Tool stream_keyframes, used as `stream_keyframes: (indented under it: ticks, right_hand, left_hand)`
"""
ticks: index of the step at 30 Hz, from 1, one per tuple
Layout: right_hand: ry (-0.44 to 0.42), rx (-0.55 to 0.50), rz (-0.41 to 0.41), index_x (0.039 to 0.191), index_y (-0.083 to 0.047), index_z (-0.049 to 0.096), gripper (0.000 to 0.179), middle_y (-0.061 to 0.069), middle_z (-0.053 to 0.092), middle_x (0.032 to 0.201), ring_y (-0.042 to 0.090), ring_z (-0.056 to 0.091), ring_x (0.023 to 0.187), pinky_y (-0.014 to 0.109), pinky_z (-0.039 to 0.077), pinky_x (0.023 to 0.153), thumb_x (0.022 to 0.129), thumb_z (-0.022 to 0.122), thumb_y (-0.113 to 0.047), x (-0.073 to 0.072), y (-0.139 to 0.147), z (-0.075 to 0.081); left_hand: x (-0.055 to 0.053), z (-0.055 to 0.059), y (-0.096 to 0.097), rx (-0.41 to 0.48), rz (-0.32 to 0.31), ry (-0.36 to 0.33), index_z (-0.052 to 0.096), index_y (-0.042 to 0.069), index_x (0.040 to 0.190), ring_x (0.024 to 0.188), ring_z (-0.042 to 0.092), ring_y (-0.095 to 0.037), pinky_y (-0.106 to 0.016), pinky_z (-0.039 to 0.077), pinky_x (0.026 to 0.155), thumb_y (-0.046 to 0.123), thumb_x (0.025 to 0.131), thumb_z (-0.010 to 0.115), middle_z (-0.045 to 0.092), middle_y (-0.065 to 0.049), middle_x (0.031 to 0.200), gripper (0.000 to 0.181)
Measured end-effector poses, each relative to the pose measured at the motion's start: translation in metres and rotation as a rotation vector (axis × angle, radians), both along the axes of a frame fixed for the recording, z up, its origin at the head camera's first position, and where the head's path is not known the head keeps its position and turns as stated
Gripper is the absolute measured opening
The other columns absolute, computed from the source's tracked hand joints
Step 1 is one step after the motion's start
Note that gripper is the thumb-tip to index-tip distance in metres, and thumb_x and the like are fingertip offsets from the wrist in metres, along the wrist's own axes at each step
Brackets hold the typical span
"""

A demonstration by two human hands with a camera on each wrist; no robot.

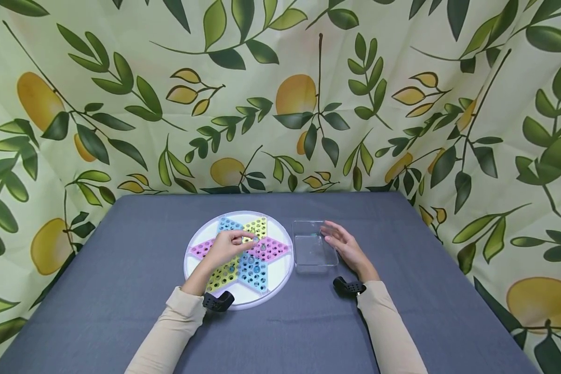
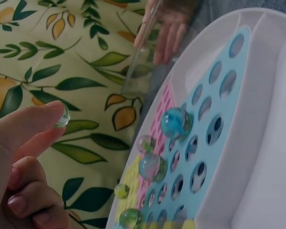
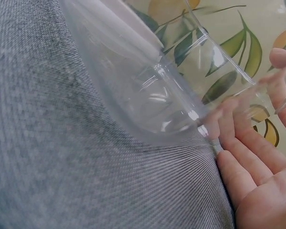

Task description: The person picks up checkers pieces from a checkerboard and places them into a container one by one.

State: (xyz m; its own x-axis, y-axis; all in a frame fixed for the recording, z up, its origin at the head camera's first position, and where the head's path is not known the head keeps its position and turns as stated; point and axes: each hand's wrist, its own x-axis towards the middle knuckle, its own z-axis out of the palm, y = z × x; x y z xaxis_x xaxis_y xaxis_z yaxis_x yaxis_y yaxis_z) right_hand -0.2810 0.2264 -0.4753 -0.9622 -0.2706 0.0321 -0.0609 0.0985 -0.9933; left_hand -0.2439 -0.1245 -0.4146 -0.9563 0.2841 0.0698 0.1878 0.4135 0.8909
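Observation:
My left hand (image 1: pixel 229 246) is over the middle of a round Chinese checkers board (image 1: pixel 280 275). Its thumb and index finger pinch a clear glass marble (image 2: pixel 64 117), while the other fingers are curled inward. Several marbles sit in the board's holes, among them a blue swirled marble (image 2: pixel 174 123) and a clear greenish marble (image 2: pixel 152 167). Beside the board's right edge stands a clear rectangular plastic container (image 1: pixel 315 254). My right hand (image 1: pixel 348 249) is at the container's right side, its fairly straight fingers (image 3: pixel 245 164) touching the outer wall.
A grey cloth (image 1: pixel 280 337) covers the table. Behind it and at both sides hangs a curtain (image 1: pixel 262 130) printed with leaves and yellow fruit. Black wrist cameras are strapped on both wrists, close to the beige sleeves (image 1: pixel 392 327).

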Motion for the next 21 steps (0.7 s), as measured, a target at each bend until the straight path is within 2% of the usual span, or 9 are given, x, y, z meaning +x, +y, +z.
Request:
stream_keyframes:
  ticks: [2,7,9,21]
  right_hand:
    - [0.001,-0.019,0.012,0.15,-0.005,0.028,0.06,0.023,0.033,0.154,0.021,0.039,0.141,0.005,0.04,0.094,0.097,0.055,-0.017,0.0,0.0,0.0]
    - [0.013,-0.058,0.026,0.149,-0.001,0.026,0.06,0.026,0.031,0.153,-0.006,0.049,0.124,0.006,0.04,0.095,0.098,0.054,-0.013,0.0,0.0,-0.001]
    - [0.012,-0.069,0.031,0.149,-0.001,0.025,0.06,0.027,0.03,0.154,-0.012,0.05,0.118,0.005,0.04,0.095,0.098,0.053,-0.012,-0.001,0.0,-0.002]
    - [0.002,-0.068,0.039,0.15,-0.002,0.025,0.062,0.026,0.03,0.154,-0.015,0.05,0.114,0.004,0.04,0.094,0.097,0.055,-0.015,0.0,0.0,-0.001]
  left_hand:
    - [0.0,0.0,0.004,-0.006,0.001,0.006,0.07,0.003,0.112,0.049,0.022,-0.004,-0.017,0.022,0.047,0.02,0.086,0.071,0.024,0.009,0.053,0.031]
    - [0.002,0.002,0.012,-0.006,0.0,0.012,0.071,0.004,0.112,0.05,0.021,-0.005,-0.018,0.022,0.048,0.021,0.086,0.071,0.022,0.008,0.054,0.031]
    - [0.001,0.001,0.015,-0.003,-0.006,0.018,0.071,0.004,0.111,0.051,0.022,-0.005,-0.018,0.022,0.048,0.022,0.086,0.072,0.023,0.008,0.054,0.031]
    - [0.0,0.001,0.034,0.027,-0.03,0.073,0.071,0.001,0.11,0.048,0.023,-0.002,-0.016,0.022,0.047,0.016,0.085,0.072,0.024,0.01,0.052,0.029]
